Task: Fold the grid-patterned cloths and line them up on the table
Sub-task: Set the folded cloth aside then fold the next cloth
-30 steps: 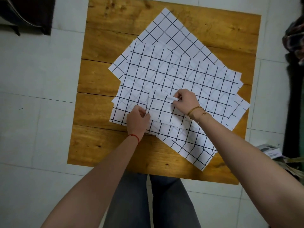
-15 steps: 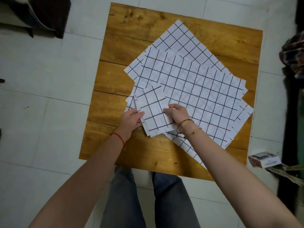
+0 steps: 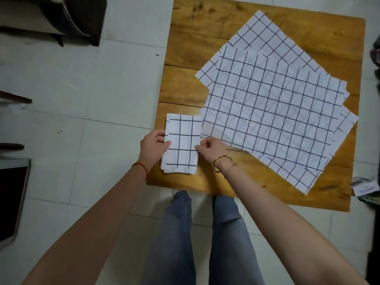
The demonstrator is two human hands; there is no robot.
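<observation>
A small folded white cloth with a black grid [image 3: 183, 143] lies near the front left corner of the wooden table [image 3: 205, 48]. My left hand [image 3: 153, 147] pinches its left edge. Its right edge is pinched by my right hand [image 3: 209, 149]. Several unfolded grid cloths [image 3: 271, 108] lie overlapping and skewed across the middle and right of the table.
White tiled floor surrounds the table. My legs in jeans [image 3: 201, 239] are just below the table's front edge. A dark chair or stand [image 3: 78, 19] is at the upper left, a framed panel [image 3: 12, 198] at the left edge, and a small box [image 3: 365, 187] on the floor at the right.
Both hands carried the folded cloth off the pile, leftward and toward me, and turned it upright at the table's front left corner. The camera view shifted left.
</observation>
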